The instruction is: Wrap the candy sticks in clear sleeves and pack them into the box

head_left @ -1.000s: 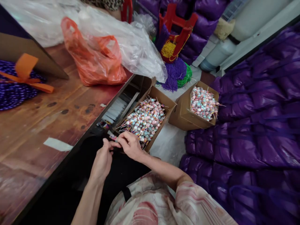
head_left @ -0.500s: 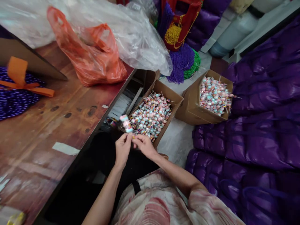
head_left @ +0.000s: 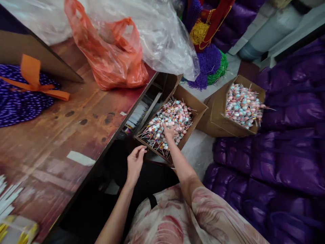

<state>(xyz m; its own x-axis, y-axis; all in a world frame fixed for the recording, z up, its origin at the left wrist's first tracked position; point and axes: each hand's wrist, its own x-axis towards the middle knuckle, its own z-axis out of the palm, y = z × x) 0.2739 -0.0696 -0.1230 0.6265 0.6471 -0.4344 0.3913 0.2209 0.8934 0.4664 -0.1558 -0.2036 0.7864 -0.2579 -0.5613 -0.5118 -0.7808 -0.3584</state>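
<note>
My right hand (head_left: 169,131) reaches into an open cardboard box (head_left: 197,115) heaped with wrapped lollipops (head_left: 177,113). Its fingers are spread on the pile, and I see nothing gripped. My left hand (head_left: 135,163) hovers over my dark lap, just short of the box's near corner. Its fingers are loosely curled and apart, and it is empty. A second cardboard box (head_left: 215,113) of the same lollipops (head_left: 242,105) stands to the right on the floor.
A wooden table (head_left: 63,132) runs along my left with an orange plastic bag (head_left: 111,57), a clear plastic bag (head_left: 162,34), purple beads tied with an orange ribbon (head_left: 17,105) and white strips (head_left: 7,196). Purple sacks (head_left: 279,152) fill the right side. Bead bundles (head_left: 210,64) lie on the floor beyond the boxes.
Both hands held one lollipop together over my lap. Now the right hand has stretched forward into the near box, and the left hand stays back, empty. The lollipop is out of sight.
</note>
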